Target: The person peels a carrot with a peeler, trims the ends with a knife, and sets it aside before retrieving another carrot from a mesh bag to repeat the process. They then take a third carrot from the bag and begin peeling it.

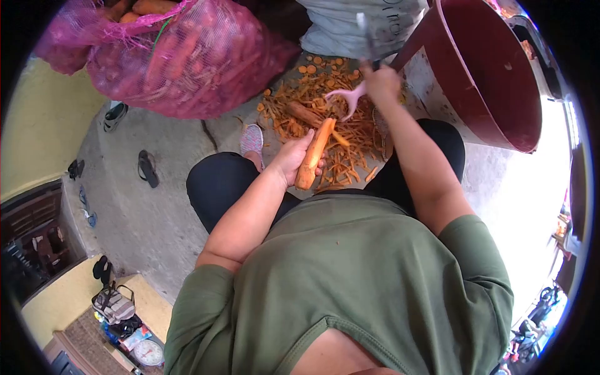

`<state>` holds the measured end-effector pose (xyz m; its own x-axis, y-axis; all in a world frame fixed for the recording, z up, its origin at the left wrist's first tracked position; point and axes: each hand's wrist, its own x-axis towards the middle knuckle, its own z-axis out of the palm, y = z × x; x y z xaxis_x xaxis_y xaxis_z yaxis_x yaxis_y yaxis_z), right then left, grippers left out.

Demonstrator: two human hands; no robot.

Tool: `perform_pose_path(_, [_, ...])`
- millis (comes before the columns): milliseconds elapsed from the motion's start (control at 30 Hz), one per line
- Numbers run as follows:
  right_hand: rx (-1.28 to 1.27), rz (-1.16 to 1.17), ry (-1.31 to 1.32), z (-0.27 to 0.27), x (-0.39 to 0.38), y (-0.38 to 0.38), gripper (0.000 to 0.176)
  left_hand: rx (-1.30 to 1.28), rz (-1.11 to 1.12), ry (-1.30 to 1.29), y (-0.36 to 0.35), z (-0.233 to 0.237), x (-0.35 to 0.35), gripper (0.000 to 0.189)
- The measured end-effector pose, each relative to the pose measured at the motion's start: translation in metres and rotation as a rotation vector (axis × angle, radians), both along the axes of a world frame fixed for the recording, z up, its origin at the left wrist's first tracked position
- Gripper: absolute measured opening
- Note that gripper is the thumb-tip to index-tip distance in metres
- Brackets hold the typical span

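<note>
My left hand (295,157) is closed around a carrot (315,153), tilted with its thick end toward me and largely bare bright orange. A strip of peel hangs at its far end. Just beyond it, my right hand (382,84) grips a pink Y-shaped peeler (349,100), whose head is apart from the carrot. From the same hand rises a blurred long thing with a dark lower part and pale tip (361,24); its kind I cannot make out. Below both hands lies a heap of orange peelings (356,147) with cut carrot ends.
A pink mesh sack (187,62) full of carrots stands at the far left. A white sack (359,31) stands behind the peelings. At the right a tall dark red bin (431,69) leans open toward me. Sandals (148,169) lie on the concrete floor (156,219).
</note>
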<state>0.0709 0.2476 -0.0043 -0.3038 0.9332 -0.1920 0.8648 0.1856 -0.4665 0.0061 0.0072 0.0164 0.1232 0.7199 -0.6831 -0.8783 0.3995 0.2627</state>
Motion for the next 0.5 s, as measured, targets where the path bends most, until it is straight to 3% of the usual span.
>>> perform_pose_path(100, [-0.025, -0.016, 0.063, 0.001, 0.005, 0.007, 0.059, 0.004, 0.047, -0.009, -0.005, -0.01, -0.001, 0.037])
perform_pose_path(167, [-0.061, 0.12, 0.142, 0.036, -0.001, -0.04, 0.058, 0.017, 0.078, 0.042, -0.001, -0.013, -0.004, 0.037])
perform_pose_path(200, [-0.298, 0.18, 0.187, 0.057, -0.001, -0.06, 0.054, 0.002, 0.09, 0.109, 0.002, -0.009, -0.003, 0.037])
perform_pose_path(333, [-0.428, 0.412, 0.372, 0.07, 0.007, -0.105, 0.044, -0.079, 0.202, 0.073, 0.006, -0.004, 0.001, 0.034])
perform_pose_path(467, [-0.337, 0.423, 0.311, 0.063, 0.004, -0.101, 0.044, -0.103, 0.165, 0.184, 0.009, 0.002, 0.004, 0.033])
perform_pose_path(500, [-0.32, 0.404, 0.317, 0.057, 0.002, -0.097, 0.044, 0.014, 0.093, 0.141, 0.002, -0.015, -0.004, 0.032])
